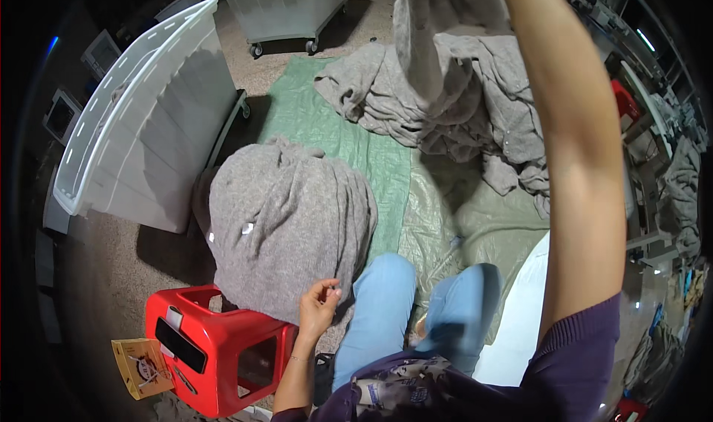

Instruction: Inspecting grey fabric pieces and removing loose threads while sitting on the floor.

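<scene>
My left hand (318,308) is over my left thigh, at the near edge of a rounded heap of grey knit garments (290,214). Its fingers are curled in a pinch; whether they hold something small I cannot make out. My right arm (572,125) stretches far forward, and its hand is cut off by the top edge. Beside that forearm a grey knit garment (427,43) hangs raised, partly blurred, above a second loose pile of grey knit garments (512,110). Small white tags (247,229) show on the near heap.
At left stands a white wheeled bin (167,118); another white bin (286,6) is farther back. A red plastic stool (215,388) bears a black phone (181,345), next to a yellow box (141,368). Green sheeting (304,95) covers the floor under the piles.
</scene>
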Demonstrator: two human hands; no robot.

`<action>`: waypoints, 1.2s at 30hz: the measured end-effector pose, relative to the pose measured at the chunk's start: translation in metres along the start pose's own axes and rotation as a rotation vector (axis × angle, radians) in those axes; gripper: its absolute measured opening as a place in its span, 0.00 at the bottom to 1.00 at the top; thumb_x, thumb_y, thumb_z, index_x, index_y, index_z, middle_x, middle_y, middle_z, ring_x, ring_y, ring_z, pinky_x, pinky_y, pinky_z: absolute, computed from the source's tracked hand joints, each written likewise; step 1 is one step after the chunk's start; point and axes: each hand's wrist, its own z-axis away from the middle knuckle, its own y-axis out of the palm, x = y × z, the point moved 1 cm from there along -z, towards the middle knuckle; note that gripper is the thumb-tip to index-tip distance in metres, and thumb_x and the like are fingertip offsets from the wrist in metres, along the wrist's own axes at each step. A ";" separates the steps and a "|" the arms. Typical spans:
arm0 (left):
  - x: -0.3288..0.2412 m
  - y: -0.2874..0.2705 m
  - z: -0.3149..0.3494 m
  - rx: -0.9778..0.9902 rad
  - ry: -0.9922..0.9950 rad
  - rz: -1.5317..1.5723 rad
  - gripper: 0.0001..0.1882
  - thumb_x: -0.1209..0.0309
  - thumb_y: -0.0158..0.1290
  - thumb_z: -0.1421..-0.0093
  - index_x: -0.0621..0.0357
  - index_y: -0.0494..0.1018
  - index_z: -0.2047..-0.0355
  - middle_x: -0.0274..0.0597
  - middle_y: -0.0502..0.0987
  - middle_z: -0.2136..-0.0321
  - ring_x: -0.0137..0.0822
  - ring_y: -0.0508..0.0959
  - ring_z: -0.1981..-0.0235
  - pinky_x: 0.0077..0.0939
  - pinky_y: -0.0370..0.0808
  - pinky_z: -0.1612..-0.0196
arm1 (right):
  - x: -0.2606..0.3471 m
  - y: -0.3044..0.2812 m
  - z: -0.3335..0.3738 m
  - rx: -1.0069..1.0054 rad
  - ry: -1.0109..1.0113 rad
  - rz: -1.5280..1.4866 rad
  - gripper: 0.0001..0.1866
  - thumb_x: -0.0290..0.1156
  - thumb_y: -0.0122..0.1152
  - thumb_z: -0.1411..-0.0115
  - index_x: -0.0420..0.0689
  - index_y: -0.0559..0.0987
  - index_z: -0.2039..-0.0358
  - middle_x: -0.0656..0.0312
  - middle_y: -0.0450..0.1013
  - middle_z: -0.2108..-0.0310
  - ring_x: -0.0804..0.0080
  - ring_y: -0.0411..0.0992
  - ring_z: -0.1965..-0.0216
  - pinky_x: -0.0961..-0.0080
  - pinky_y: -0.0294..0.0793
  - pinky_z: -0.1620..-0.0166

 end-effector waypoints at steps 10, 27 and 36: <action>0.122 -0.017 -0.007 -0.316 -0.066 -0.747 0.30 0.72 0.62 0.55 0.55 0.68 0.50 0.54 0.66 0.50 0.49 0.69 0.51 0.38 0.68 0.53 | 0.044 0.039 0.362 0.846 1.033 0.323 0.30 0.31 0.59 0.47 0.43 0.64 0.43 0.53 0.66 0.47 0.64 0.68 0.54 0.66 0.70 0.52; -0.028 -0.007 -0.028 -0.086 0.009 0.241 0.12 0.70 0.60 0.48 0.64 0.74 0.65 0.39 0.77 0.72 0.27 0.72 0.70 0.25 0.70 0.68 | 0.322 0.110 0.500 0.693 0.869 0.106 0.43 0.37 0.69 0.54 0.40 0.58 0.40 0.45 0.59 0.42 0.47 0.58 0.41 0.61 0.61 0.42; -0.016 0.016 0.020 -0.285 0.611 -0.387 0.50 0.71 0.64 0.65 0.60 0.53 0.40 0.62 0.51 0.40 0.59 0.53 0.39 0.46 0.52 0.37 | 0.317 0.113 0.463 -0.351 1.550 -0.582 0.14 0.23 0.54 0.41 0.36 0.70 0.54 0.61 0.73 0.61 0.78 0.70 0.61 0.80 0.70 0.57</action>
